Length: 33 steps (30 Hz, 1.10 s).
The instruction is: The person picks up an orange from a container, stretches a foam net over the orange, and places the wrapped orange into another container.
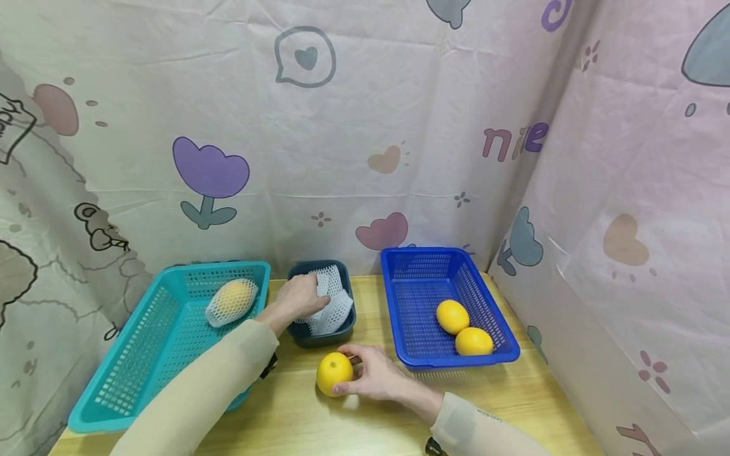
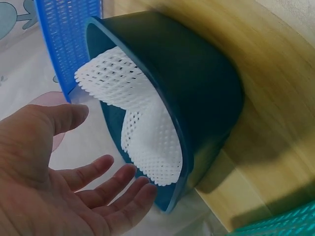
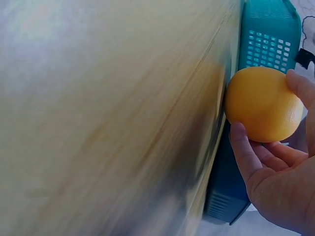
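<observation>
My right hand (image 1: 381,375) grips an orange (image 1: 333,374) low over the front middle of the table. In the right wrist view the thumb and fingers curve around the orange (image 3: 263,104). My left hand (image 1: 298,297) reaches over a small dark teal bin (image 1: 322,341) that holds white foam fruit nets (image 1: 336,311). As the left wrist view shows, the left fingers are spread and loosely bent, with nothing between thumb and fingertips. They are beside the bin's rim, close to the white foam nets (image 2: 152,142).
To the left stands a turquoise basket (image 1: 165,335) with one fruit in a foam net (image 1: 232,301) inside. A blue basket (image 1: 410,310) at the right holds two oranges (image 1: 452,316). Behind the wooden table (image 1: 296,405) hangs a printed curtain (image 1: 342,126).
</observation>
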### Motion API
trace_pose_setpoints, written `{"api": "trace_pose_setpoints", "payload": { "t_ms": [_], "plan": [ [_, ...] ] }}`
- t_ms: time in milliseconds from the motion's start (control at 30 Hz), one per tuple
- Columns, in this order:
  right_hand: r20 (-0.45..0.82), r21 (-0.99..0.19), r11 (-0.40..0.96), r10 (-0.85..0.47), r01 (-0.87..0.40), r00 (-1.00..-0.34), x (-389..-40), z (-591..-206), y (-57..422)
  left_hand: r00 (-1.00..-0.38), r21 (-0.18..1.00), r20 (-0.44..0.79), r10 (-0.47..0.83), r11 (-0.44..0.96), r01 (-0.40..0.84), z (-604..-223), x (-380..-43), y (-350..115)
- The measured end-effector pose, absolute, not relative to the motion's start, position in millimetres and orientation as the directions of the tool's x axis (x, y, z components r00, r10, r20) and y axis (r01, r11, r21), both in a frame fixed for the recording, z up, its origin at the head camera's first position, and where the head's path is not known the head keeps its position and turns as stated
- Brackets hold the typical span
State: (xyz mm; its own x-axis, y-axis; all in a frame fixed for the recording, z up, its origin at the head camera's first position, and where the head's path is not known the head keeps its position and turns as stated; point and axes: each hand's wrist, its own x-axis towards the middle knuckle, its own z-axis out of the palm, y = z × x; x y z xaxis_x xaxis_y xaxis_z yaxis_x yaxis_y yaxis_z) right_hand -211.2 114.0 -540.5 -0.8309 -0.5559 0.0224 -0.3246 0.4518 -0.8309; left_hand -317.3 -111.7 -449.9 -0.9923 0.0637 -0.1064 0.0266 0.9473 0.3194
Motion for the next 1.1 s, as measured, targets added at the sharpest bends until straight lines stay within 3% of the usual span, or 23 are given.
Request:
{"api": "trace_pose_setpoints", "payload": {
  "t_ms": [533,1100],
  "plan": [
    [0.029,-0.837,0.441,-0.558,-0.326,-0.829,-212,-543,115,-0.997,0.161,-0.072,0.035,0.987,0.023,-476,-327,-87],
    [0.019,-0.841,0.446,-0.541,-0.306,-0.841,-212,-543,114,-0.999,0.238,-0.046,-0.012,0.971,-0.023,-497,-331,-96]
  ]
}}
